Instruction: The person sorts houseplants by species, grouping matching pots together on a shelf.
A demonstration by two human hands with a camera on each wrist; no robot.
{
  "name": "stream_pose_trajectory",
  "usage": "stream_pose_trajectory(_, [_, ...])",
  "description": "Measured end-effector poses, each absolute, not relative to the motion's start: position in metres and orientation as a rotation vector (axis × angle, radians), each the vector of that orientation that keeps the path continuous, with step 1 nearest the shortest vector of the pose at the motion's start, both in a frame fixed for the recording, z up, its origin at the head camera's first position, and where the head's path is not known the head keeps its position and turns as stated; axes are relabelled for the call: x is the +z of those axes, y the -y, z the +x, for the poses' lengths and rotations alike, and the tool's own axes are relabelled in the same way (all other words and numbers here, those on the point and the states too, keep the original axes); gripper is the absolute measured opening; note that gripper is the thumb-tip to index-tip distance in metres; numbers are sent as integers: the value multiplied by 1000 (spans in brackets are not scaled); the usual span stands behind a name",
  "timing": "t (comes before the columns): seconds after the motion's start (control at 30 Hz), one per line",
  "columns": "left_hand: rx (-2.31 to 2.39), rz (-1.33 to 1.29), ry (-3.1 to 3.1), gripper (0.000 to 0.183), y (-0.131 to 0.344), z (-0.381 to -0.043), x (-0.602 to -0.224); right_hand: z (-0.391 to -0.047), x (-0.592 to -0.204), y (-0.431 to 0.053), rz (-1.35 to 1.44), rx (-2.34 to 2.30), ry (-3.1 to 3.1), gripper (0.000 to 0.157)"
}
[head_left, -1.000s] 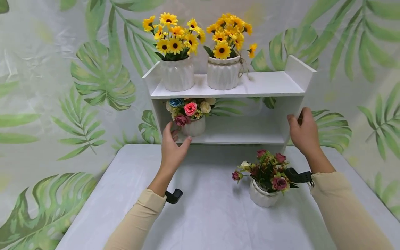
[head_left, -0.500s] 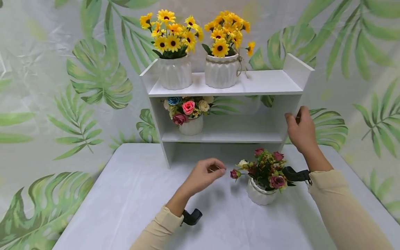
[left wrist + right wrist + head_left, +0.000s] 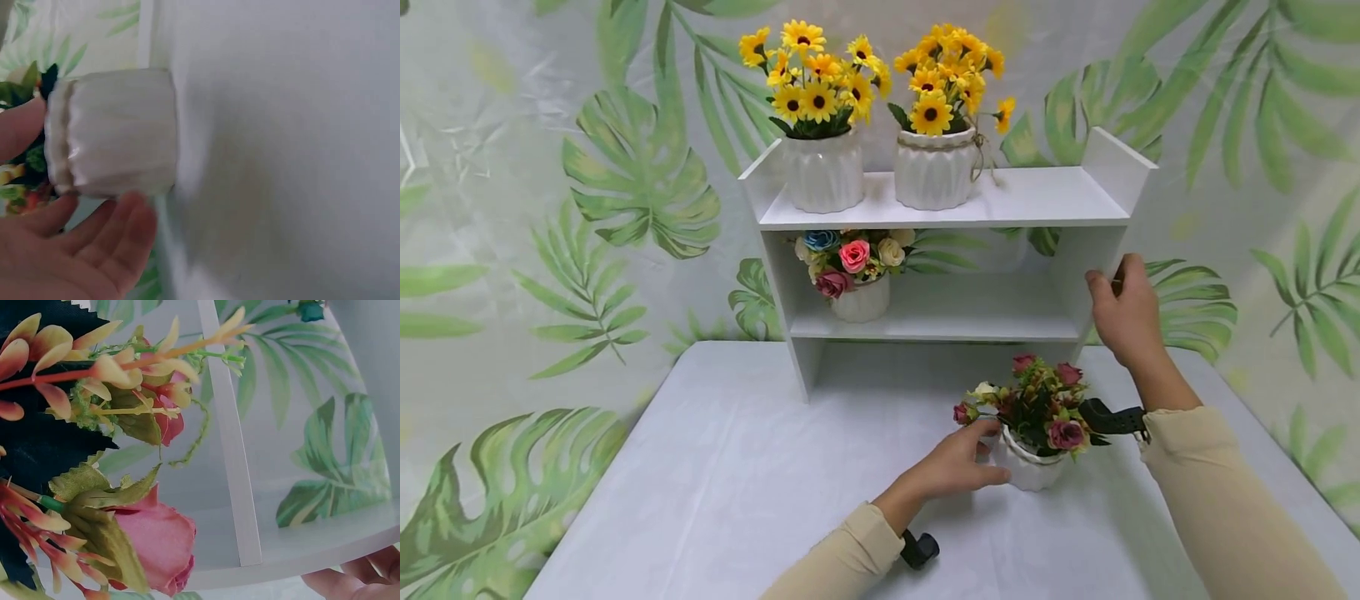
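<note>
My left hand [image 3: 958, 467] reaches the left side of a white ribbed flowerpot [image 3: 1026, 465] with dusky pink artificial roses [image 3: 1066, 434] on the table. Thumb and fingers spread either side of the pot [image 3: 119, 131] in the left wrist view; whether they touch it is hard to tell. My right hand [image 3: 1126, 315] grips the right side panel of a white two-tier shelf [image 3: 940, 337], and some of its fingers [image 3: 369, 578] show at the panel's edge in the right wrist view. Rose blooms [image 3: 156, 544] fill the left of that view.
Two white pots of yellow daisies, one on the left [image 3: 823, 175] and one beside it [image 3: 934, 173], stand on the top tier. A pot of mixed roses [image 3: 861, 300] sits at the left of the middle tier. The shelf stands at the back of the white-covered table [image 3: 722, 483].
My left hand has left the mixed-rose pot on the middle tier and moved down and right to the pot on the table. My right hand stays on the shelf's side.
</note>
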State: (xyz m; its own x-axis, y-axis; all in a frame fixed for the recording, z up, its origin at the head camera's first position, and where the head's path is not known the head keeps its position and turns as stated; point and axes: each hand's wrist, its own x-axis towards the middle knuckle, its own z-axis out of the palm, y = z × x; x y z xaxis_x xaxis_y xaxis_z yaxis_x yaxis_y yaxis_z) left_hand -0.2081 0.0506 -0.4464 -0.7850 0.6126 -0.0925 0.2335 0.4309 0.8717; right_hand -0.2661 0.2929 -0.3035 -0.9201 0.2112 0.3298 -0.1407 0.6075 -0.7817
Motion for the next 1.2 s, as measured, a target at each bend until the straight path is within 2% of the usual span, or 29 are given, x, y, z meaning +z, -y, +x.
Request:
stream_pose_trajectory(0.33, [1450, 493, -2170, 85, -76, -229, -457, -267, -304, -292, -42, 1224, 2439, 60])
stream_pose_trajectory(0.57, [1439, 576, -2122, 77, -91, -237, -461, -265, -304, -290, -77, 1181, 2422, 57])
stream_pose_trajectory(0.97, [1548, 592, -2107, 80, -97, -235, -468, -266, -310, -288, -64, 1195, 2402, 54])
stream_pose_trajectory(1.2, [1605, 550, -2097, 65, -101, -230, -465, -266, -308, -287, -62, 1183, 2379, 52])
